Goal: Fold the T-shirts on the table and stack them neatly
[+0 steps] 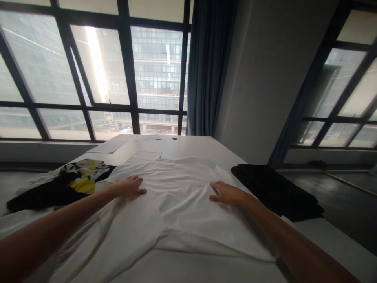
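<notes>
A white garment (182, 196), probably a shirt, lies spread over the table, with wrinkles running across its middle. My left hand (129, 187) rests on its left part, fingers stretched out over the cloth. On the right part lies my right hand (225, 192), its fingers extended and thumb apart, palm down. Neither hand grips the fabric. The garment's near edge is uneven and lifted in a fold at the centre. How the cloth lies beneath my forearms is hidden.
Left of the garment is a heap of black, yellow and patterned clothes (85, 175). A folded black stack (273, 190) sits at the table's right edge. Papers (107, 146) lie at the far left of the white table (197, 146). Windows and a blue curtain (207, 67) stand behind.
</notes>
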Demonstrator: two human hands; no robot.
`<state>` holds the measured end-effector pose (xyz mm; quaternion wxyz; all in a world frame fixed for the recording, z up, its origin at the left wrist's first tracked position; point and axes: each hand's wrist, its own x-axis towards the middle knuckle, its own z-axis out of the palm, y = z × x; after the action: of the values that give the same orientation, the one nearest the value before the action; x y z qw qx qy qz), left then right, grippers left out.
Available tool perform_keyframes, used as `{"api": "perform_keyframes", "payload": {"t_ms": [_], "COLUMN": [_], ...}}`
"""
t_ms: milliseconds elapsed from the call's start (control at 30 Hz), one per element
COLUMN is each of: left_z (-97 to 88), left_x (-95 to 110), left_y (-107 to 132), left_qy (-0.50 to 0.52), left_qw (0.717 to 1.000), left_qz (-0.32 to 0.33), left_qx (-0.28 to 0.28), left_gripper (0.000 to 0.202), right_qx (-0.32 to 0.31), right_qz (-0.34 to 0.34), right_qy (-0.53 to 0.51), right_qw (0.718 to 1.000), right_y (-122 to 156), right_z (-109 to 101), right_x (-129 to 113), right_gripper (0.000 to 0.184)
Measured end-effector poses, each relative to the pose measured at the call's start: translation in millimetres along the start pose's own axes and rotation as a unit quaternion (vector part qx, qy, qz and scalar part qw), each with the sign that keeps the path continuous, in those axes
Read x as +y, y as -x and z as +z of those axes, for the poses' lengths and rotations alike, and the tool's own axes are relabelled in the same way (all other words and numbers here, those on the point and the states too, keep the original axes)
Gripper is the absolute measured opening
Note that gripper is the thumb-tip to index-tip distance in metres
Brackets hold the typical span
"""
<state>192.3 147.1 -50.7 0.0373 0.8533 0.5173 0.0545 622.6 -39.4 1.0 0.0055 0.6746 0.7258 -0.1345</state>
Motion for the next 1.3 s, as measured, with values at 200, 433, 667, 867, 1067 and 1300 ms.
{"api": "perform_keyframes", "payload": {"t_ms": [200, 433, 667, 867, 1067, 1300], "left_z": [0.2, -26.3, -33.4, -44.2, -56.8, -91.8], "left_x": [-28.6, -8.3, 27.1, -6.7, -11.7, -22.4], "left_y": [-12.3, -40.0, 7.0, 82.7, 115.1, 174.7], "left_qy": [0.0, -0.063, -0.067, -0.076, 0.012, 0.407], "left_qw": [1.0, 0.996, 0.997, 0.99, 0.994, 0.913], "left_qz": [0.0, -0.038, -0.023, -0.119, -0.104, -0.009], "left_qx": [-0.019, 0.042, 0.006, -0.026, 0.013, 0.04], "left_gripper": [0.087, 0.075, 0.066, 0.084, 0.045, 0.059], "right_qx": [-0.022, 0.093, 0.138, 0.075, 0.062, -0.039], "right_qz": [0.027, 0.117, -0.021, -0.048, -0.085, -0.088], "right_qy": [0.017, 0.087, 0.112, 0.025, -0.061, -0.12], "right_qw": [0.999, 0.985, 0.984, 0.996, 0.993, 0.988], "right_y": [-59.6, -103.0, -38.6, 11.5, 29.1, 48.1], "right_z": [7.4, 8.1, 12.3, 11.5, 14.1, 3.4], "right_x": [12.1, -15.4, -58.4, -41.6, -21.0, -25.5], "right_gripper": [0.091, 0.064, 0.039, 0.042, 0.045, 0.028]}}
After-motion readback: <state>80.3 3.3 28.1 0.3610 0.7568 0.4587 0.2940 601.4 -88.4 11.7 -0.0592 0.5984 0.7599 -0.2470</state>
